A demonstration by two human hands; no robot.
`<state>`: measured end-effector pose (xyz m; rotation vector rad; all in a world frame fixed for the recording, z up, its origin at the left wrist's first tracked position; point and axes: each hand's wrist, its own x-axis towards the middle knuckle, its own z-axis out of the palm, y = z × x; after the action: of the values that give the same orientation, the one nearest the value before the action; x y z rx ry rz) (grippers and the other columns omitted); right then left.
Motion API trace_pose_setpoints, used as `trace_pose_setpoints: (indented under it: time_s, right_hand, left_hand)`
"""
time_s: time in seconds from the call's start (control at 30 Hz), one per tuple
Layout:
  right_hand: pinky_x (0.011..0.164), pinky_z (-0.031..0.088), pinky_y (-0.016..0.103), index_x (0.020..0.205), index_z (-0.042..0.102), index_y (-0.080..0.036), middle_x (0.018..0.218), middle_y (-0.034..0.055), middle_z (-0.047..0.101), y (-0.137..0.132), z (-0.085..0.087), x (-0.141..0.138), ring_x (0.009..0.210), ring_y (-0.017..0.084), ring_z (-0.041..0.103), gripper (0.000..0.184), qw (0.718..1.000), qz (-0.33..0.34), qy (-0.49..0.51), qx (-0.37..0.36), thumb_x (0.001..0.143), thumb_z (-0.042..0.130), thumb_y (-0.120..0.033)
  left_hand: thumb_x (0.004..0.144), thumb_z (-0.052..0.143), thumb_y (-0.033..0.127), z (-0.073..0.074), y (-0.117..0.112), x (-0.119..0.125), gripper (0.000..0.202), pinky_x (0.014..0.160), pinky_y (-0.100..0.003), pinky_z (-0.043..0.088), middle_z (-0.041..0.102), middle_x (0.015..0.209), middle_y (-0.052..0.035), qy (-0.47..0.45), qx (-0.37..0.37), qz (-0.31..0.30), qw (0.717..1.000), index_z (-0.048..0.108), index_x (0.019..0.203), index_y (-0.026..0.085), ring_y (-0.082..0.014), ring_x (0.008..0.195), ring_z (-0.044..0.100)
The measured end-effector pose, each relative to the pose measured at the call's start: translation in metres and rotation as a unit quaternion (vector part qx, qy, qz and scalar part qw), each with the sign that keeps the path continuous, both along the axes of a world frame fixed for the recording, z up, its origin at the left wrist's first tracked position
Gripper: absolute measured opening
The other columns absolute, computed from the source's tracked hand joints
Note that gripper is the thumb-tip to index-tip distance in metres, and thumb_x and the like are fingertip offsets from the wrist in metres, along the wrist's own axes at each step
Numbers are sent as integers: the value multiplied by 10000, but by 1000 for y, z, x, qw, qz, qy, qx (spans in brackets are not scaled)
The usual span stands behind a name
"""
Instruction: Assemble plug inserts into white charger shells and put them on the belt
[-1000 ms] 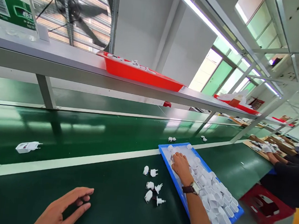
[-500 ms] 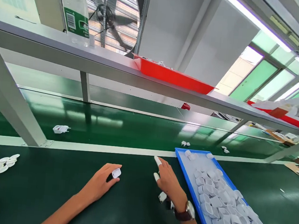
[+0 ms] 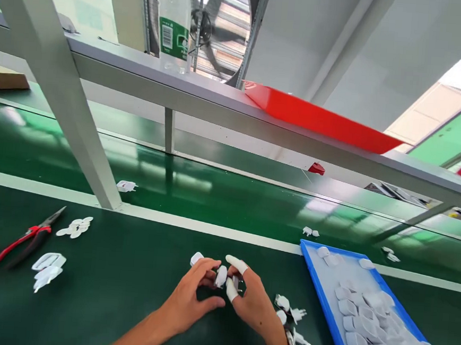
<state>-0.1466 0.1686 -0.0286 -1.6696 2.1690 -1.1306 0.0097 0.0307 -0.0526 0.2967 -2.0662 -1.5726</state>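
Observation:
My left hand (image 3: 192, 297) and my right hand (image 3: 254, 299) meet over the dark green tabletop. Between their fingertips is a small white plug piece (image 3: 221, 276) with metal-looking parts on its right side. My right thumb and index finger, both in white finger cots, close on it; my left fingers curl against its left side. Just beyond my left knuckles a white plastic housing (image 3: 196, 258) shows partly; whether my hand touches it is hidden. Several white plug pieces (image 3: 283, 303) lie beside my right wrist.
Right of me, a blue-rimmed tray (image 3: 320, 291) holds many white housings. Red-handled pliers (image 3: 29, 239), thin white oval pieces (image 3: 76, 228) and white casings (image 3: 48, 267) lie left. A grey post (image 3: 75, 112) and shelf with a bottle (image 3: 173, 35) and red bin (image 3: 322, 118) stand ahead.
My hands, apart before, have come together, with the plug piece now between them. The housing formerly in my left fingertips now shows behind that hand. The view has swung left, revealing the pliers.

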Motion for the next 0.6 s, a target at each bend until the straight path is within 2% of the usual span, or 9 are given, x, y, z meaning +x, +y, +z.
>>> trace_pose_setpoints:
  time_s: [0.13, 0.27, 0.4, 0.5, 0.6]
  right_hand:
    - [743, 576, 288, 1437, 462, -256, 995, 35, 652, -18, 6, 24, 799, 155, 637, 525, 998, 50, 22, -31, 936, 458, -102]
    - [776, 599, 321, 1482, 408, -247, 1097, 84, 624, -23, 8, 24, 885, 185, 661, 540, 995, 49, 81, -39, 963, 444, -102]
    - [800, 615, 333, 1458, 425, -250, 1172, 102, 633, -20, 11, 18, 929, 194, 687, 483, 994, 43, 97, -39, 990, 464, -138]
    - [855, 610, 314, 1423, 458, -265, 1176, 81, 658, -17, 9, 13, 969, 178, 699, 434, 996, 57, 43, -50, 1003, 486, -159]
    - [904, 597, 304, 1406, 495, -278, 1181, 62, 687, -14, 4, 12, 1021, 172, 704, 423, 996, 72, -14, -52, 999, 501, -162]
  left_hand:
    - [888, 726, 429, 0, -7, 6, 337, 851, -351, 627, 608, 1138, -75, 7, 109, -9, 994, 676, 1168, 248, -192, 932, 685]
    - [862, 760, 444, 3, -15, 9, 451, 954, -400, 583, 660, 1154, -88, 11, 233, -29, 972, 643, 1249, 245, -223, 1045, 683]
    - [784, 858, 399, 8, -23, 9, 485, 878, -375, 580, 741, 1035, -97, -15, 369, -71, 927, 686, 1172, 164, -187, 879, 695]
    - [784, 868, 351, 10, -29, 10, 431, 861, -344, 561, 753, 1020, -97, -28, 404, -109, 908, 730, 1134, 142, -158, 823, 678]
    - [824, 839, 332, 8, -30, 10, 385, 860, -321, 549, 744, 1036, -94, -23, 407, -123, 905, 736, 1144, 145, -147, 833, 672]
